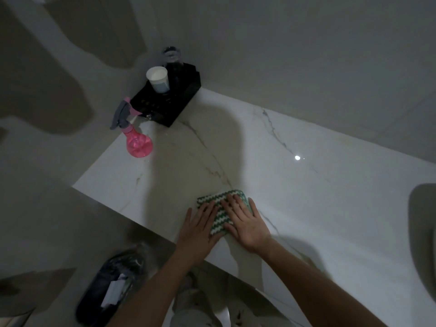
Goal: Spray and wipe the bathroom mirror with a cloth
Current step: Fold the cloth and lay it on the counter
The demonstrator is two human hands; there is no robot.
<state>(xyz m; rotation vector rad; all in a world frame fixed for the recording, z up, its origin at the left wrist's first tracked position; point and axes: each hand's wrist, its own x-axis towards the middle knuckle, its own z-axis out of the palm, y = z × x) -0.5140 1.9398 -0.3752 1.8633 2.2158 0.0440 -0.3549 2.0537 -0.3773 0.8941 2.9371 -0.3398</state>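
Note:
A folded cloth (218, 214) with green and white zigzag stripes lies flat on the marble counter (306, 185) near its front edge. My left hand (198, 230) presses on the cloth's left side with straight fingers. My right hand (247, 223) lies flat on its right side, fingers spread. A pink spray bottle (136, 140) with a grey trigger stands upright at the counter's far left corner, well away from both hands. No mirror shows in this view.
A black tray (184, 102) at the back corner holds a white cup (157, 79) and a clear bottle (171, 57). A sink rim (422, 232) shows at the right edge. A black-lined bin (113, 286) stands on the floor below the counter's front left.

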